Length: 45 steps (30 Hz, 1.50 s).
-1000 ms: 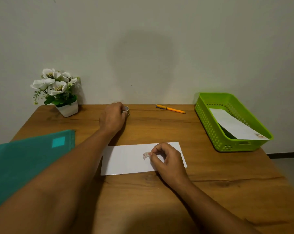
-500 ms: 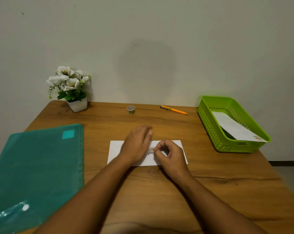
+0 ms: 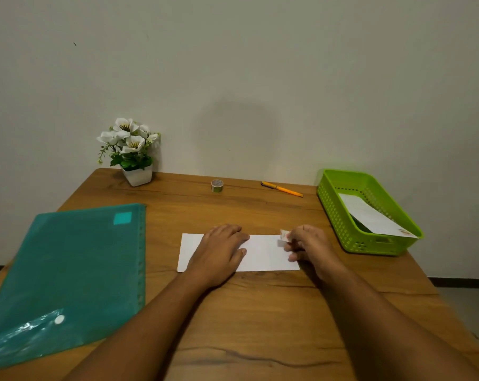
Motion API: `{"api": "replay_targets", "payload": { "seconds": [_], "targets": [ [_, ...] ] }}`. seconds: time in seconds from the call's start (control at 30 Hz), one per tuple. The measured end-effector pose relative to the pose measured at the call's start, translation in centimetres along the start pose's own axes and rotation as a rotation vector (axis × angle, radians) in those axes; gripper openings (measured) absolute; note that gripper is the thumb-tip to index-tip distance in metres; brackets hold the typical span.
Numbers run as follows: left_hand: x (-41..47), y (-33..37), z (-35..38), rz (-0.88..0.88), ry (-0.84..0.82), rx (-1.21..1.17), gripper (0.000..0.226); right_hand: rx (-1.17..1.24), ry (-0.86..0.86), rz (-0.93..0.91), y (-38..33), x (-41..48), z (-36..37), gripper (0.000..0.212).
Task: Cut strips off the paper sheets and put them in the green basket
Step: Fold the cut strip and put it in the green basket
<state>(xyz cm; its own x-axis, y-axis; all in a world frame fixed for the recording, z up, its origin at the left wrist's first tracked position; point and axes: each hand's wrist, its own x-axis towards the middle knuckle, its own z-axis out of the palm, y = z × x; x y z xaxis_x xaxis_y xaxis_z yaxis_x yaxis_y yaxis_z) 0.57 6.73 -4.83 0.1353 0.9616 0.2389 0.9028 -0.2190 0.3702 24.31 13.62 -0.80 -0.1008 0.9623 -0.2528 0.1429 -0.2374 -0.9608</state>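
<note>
Since the wooden tabletop (image 3: 260,312) carries everything within arm's reach, you can work square to it without stretching. The teal folder (image 3: 68,270) lies flat at your left, well apart from the work, probably parked there as the store of sheets. The green basket (image 3: 340,226) stands at the right edge, near your right hand, so a finished piece has only a short way to go. One white strip (image 3: 370,215) already leans inside it, one end propped on the near rim. The white paper sheet (image 3: 263,254), the piece in hand, lies flat in the middle before you, long side toward you. Your left hand (image 3: 219,251) rests on its left half, palm down with fingers straight, which I judge is there to stop the sheet sliding. Your right hand (image 3: 309,246) sits at the sheet's right end, fingers curled, thumb and forefinger pinching something small. The potted white flowers (image 3: 136,174) stand at the back left corner, out of the way. The orange pen (image 3: 282,189) and the small tape roll (image 3: 217,186) lie along the back edge, apart from each other. Smallest is the pale scrap (image 3: 284,234) you pinch just over the sheet's top right corner; it looks like a bit of tape, though I cannot be sure
</note>
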Motion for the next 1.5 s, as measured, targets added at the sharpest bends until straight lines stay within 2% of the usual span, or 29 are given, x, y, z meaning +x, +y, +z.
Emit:
{"api": "replay_targets", "payload": {
  "seconds": [0.23, 0.37, 0.5, 0.63, 0.9, 1.17, 1.5],
  "targets": [
    [2.0, 2.5, 0.2, -0.115, 0.014, 0.1, 0.036, -0.237, -0.044, 0.037, 0.2, 1.5, 0.1, 0.008],
    [2.8, 3.7, 1.1, -0.039, 0.0, 0.009, 0.042, -0.325, -0.039, 0.027, 0.2, 1.9, 0.1, 0.02],
    [2.4, 3.5, 1.9, -0.003, -0.002, 0.0, 0.043, -0.378, -0.045, 0.037, -0.2, 2.0, 0.1, 0.017],
    [2.2, 3.6, 1.8, 0.013, 0.0, 0.019, 0.049, -0.412, -0.055, 0.037, -0.5, 2.5, 0.4, 0.008],
    [1.9, 3.9, 1.8, 0.078, -0.079, 0.148, 0.049, -0.441, -0.062, 0.028, -0.4, 2.7, 0.6, 0.01],
    [1.9, 4.0, 1.7, 0.069, -0.099, 0.157, 0.047, -0.465, -0.049, 0.039, -0.4, 3.0, 0.7, 0.017],
    [2.0, 3.9, 1.7, 0.07, -0.1, 0.155, 0.047, -0.471, -0.044, 0.042, -0.5, 2.9, 0.7, 0.013]
  ]
}}
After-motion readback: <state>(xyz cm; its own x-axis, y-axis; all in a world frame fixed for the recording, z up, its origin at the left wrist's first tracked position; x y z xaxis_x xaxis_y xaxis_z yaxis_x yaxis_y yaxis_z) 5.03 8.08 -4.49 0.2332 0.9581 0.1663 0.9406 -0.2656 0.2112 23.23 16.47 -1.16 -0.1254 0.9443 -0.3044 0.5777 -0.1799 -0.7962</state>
